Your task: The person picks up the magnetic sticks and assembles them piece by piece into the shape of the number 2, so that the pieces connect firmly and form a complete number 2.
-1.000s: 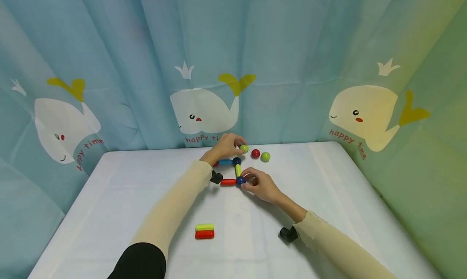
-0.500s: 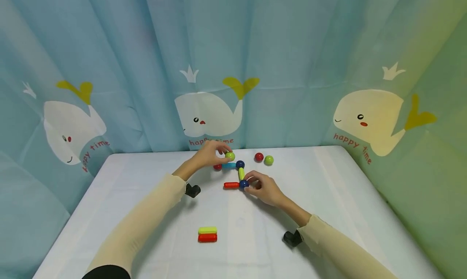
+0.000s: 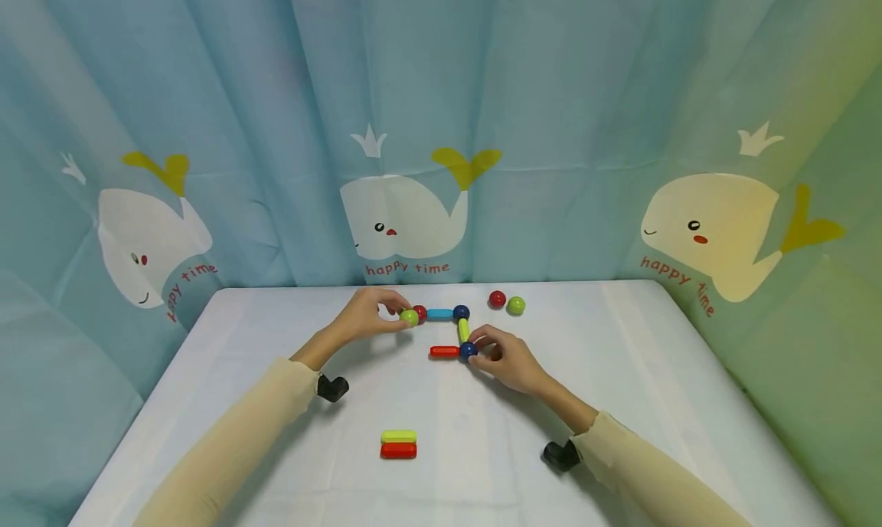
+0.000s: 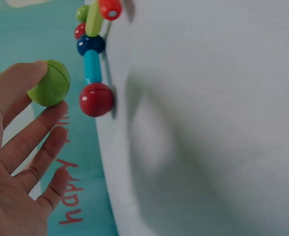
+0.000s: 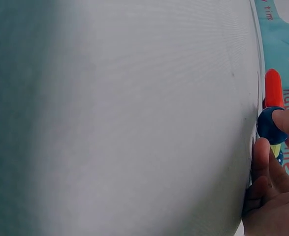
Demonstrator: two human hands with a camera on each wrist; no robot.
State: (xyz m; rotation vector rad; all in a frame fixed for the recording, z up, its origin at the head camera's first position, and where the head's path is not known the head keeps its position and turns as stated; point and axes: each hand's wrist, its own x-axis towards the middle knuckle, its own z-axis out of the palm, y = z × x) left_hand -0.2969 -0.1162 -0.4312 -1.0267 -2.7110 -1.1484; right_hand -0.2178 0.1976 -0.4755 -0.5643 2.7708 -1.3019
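Note:
My left hand (image 3: 368, 315) pinches a green ball (image 4: 53, 83) between thumb and fingertips, beside the red ball (image 4: 96, 100) that ends a joined chain. From that red ball, a light blue rod (image 3: 439, 315) leads to a dark blue ball (image 3: 461, 312). A yellow-green rod (image 3: 464, 330) runs from there toward me to a second dark blue ball (image 5: 271, 125). My right hand (image 3: 510, 361) pinches this nearer blue ball with thumb and fingers. A red rod (image 3: 444, 351) points left from it, its far end bare.
A loose red ball (image 3: 497, 299) and green ball (image 3: 515, 306) lie near the table's back edge. Closer to me, a yellow-green rod (image 3: 399, 436) and a red rod (image 3: 398, 451) lie side by side. A whale-print curtain (image 3: 551, 228) hangs behind the white table (image 3: 496, 466).
My left hand has carried the green ball leftward from near the loose balls, over the chain, to the chain's red end ball. The right hand has kept its grip on the nearer blue ball.

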